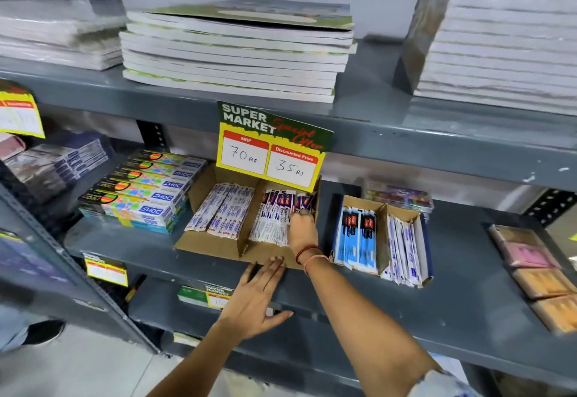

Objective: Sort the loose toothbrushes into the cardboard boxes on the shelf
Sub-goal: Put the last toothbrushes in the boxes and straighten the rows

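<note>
A brown cardboard box (199,242) with a middle divider stands on the grey shelf. Its left half holds white and blue toothbrush packs (223,211); its right half holds purple and white toothbrush packs (274,215). My right hand (301,229) reaches into the right half, fingers curled on the packs at its right side. My left hand (256,296) lies flat and spread on the shelf's front edge, fingertips touching the box front. A second cardboard box (382,240) to the right holds blue and black packs (357,237) and white packs (402,250).
Stacked Shoc toothpaste cartons (143,190) sit left of the box. A yellow price sign (270,144) hangs above it. Notebook stacks (237,50) fill the upper shelf. Pink and orange bars (537,272) lie at the far right.
</note>
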`<action>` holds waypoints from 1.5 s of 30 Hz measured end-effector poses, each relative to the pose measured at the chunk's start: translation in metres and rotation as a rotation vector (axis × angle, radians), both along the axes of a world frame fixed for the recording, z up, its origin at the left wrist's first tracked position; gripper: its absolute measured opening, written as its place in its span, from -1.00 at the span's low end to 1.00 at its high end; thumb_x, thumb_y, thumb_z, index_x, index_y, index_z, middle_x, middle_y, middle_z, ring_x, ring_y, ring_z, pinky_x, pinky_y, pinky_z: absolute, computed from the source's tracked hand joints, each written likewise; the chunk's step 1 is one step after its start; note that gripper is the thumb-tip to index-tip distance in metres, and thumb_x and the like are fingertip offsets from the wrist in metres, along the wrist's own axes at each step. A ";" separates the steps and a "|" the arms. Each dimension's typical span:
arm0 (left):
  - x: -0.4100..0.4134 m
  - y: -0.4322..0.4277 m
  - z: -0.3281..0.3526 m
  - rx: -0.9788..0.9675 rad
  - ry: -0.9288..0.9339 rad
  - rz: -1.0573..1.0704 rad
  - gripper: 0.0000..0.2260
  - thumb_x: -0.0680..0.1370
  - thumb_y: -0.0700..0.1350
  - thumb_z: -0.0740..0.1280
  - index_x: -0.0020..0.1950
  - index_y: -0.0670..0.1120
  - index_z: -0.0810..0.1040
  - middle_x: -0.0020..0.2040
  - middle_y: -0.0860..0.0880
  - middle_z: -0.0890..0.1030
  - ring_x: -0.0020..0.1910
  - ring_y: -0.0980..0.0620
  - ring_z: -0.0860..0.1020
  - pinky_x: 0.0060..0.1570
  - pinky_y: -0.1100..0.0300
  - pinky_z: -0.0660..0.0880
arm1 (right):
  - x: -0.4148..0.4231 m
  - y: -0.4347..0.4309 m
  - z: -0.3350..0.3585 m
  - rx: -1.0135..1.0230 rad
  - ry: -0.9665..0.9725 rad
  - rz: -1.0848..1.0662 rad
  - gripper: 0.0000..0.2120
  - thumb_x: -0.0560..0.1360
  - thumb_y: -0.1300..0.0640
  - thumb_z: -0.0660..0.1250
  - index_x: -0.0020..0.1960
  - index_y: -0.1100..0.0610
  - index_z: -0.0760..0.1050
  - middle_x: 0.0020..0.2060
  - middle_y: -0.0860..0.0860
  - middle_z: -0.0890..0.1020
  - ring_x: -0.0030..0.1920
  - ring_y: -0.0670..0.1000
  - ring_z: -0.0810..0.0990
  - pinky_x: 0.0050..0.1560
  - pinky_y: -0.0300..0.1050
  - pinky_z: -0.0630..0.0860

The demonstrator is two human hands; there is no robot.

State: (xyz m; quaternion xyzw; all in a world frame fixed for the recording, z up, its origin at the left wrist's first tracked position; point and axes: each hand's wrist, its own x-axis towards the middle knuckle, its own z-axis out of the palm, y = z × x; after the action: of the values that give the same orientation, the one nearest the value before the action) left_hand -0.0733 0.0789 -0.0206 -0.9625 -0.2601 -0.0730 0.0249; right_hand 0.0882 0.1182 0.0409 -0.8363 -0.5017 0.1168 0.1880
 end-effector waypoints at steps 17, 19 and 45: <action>0.071 0.085 0.042 -0.231 -0.172 0.206 -0.57 0.63 -0.11 0.04 0.49 -0.16 0.11 0.53 -0.11 0.12 0.49 0.03 0.06 0.44 0.10 0.01 | -0.008 -0.035 -0.022 -0.059 -0.127 0.181 -0.47 0.56 0.32 0.08 0.50 0.35 0.03 0.50 0.27 0.15 0.53 0.17 0.08 0.57 0.00 -0.03; 0.077 0.096 0.042 -0.258 -0.046 0.170 -0.55 0.63 -0.12 0.04 0.51 -0.15 0.06 0.54 -0.08 0.07 0.49 0.04 0.02 0.43 0.07 -0.01 | -0.004 -0.036 -0.024 -0.088 -0.114 0.178 -0.43 0.55 0.32 0.12 0.51 0.31 0.00 0.52 0.24 0.10 0.55 0.17 0.02 0.57 0.00 -0.04; 0.118 0.141 0.046 -0.105 0.316 -0.019 -0.55 0.61 -0.06 0.03 0.50 -0.13 0.11 0.42 -0.18 0.35 0.37 -0.12 0.33 0.32 -0.02 0.30 | 0.005 -0.084 -0.047 -0.042 -0.074 0.250 -0.43 0.56 0.31 0.04 0.54 0.23 -0.02 0.56 0.15 -0.02 0.57 0.08 -0.08 0.58 -0.06 -0.08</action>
State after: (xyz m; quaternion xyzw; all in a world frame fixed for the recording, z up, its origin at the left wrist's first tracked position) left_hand 0.0449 0.2200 0.0253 -0.9644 -0.2474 0.0925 0.0146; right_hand 0.0932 0.0342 -0.0059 -0.7746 -0.6061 0.1187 0.1357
